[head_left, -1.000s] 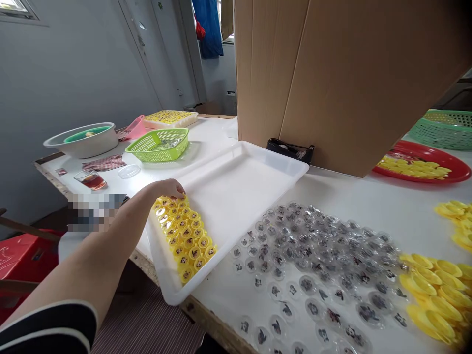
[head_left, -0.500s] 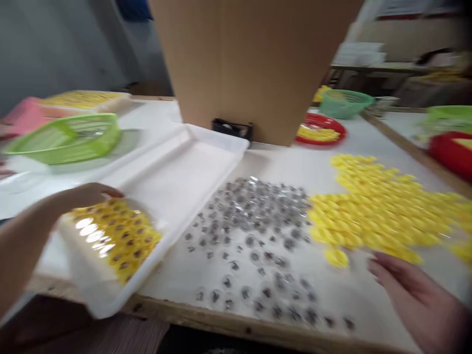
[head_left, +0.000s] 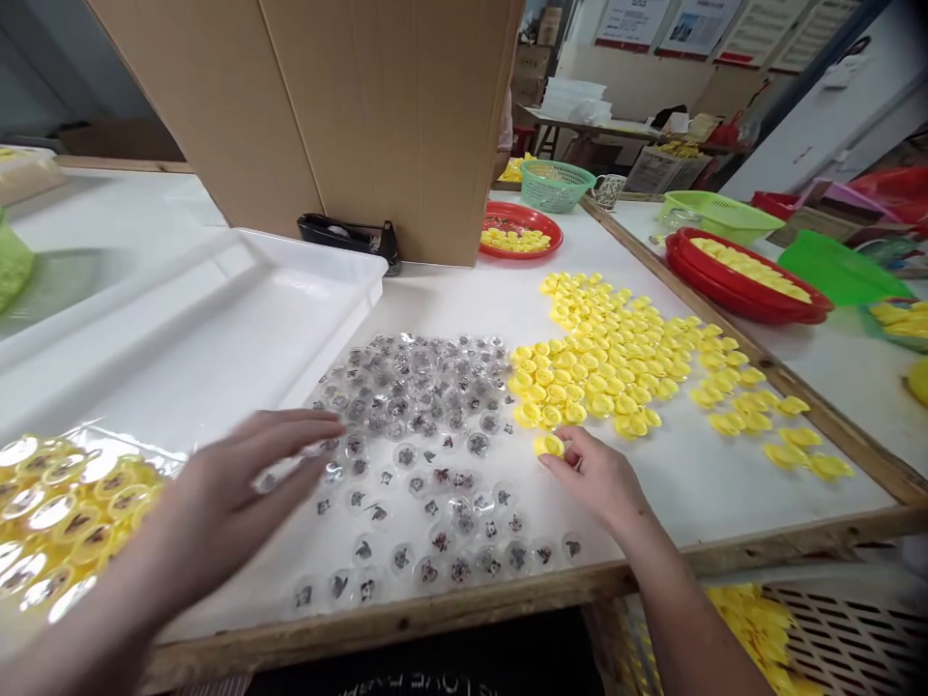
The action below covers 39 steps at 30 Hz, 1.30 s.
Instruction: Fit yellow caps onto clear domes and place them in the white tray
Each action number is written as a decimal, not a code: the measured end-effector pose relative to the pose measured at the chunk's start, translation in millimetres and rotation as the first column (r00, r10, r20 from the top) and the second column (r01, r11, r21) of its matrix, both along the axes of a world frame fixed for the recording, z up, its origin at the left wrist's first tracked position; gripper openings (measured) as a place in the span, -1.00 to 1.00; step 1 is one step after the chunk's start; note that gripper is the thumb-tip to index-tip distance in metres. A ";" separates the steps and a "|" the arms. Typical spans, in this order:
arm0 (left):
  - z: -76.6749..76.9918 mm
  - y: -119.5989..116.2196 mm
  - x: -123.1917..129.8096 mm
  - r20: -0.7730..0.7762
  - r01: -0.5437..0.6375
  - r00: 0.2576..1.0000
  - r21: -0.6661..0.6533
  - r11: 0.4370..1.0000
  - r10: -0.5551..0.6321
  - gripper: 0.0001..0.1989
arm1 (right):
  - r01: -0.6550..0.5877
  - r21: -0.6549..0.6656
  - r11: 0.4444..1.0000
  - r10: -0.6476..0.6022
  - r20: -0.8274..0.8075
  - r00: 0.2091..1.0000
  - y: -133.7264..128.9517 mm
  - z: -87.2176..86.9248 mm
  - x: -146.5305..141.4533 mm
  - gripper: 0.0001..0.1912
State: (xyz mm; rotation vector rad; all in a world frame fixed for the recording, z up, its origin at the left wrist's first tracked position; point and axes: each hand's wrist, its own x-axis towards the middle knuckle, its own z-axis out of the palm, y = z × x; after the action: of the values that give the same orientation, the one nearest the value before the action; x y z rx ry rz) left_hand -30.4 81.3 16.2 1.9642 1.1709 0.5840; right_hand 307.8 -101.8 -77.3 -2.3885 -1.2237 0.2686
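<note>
My right hand (head_left: 598,476) pinches the edge of a small round yellow plastic cap (head_left: 549,446) between thumb and fingers, just in front of a spread of similar yellow caps (head_left: 601,372). My left hand (head_left: 232,483), slightly blurred, hangs open with its fingers stretched toward the clear discs and nothing visible in it. Many small clear round discs (head_left: 424,382) with dark printed figures lie between my hands, crowded at the back and looser toward me. A white tray (head_left: 330,253) stands to the left. Yellow pieces with printed discs (head_left: 79,512) sit under shiny film at its near end.
A tall cardboard sheet (head_left: 377,116) rises behind the tray, with a black tape dispenser (head_left: 352,235) at its foot. Farther right are a red plate (head_left: 555,242), a green basket (head_left: 558,184) and red trays (head_left: 754,300) beyond a wooden strip. A wooden edge (head_left: 406,623) borders the table's front.
The view has swung right. My left hand has left the film-covered yellow pieces and moved over toward the clear discs. My right hand has reached the yellow caps and taken hold of one.
</note>
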 end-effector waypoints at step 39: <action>-76.3 -52.0 100.9 0.626 0.511 0.747 -0.755 0.411 0.222 -0.68 | -0.215 0.345 0.914 0.406 -0.759 0.508 25.8 40.8 -74.1 -0.78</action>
State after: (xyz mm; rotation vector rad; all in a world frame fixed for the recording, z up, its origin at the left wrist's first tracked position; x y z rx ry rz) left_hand 70.5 29.3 -60.2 0.7317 0.5644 0.3292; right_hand 233.6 -76.0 -36.5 -1.4659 -1.0929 1.1700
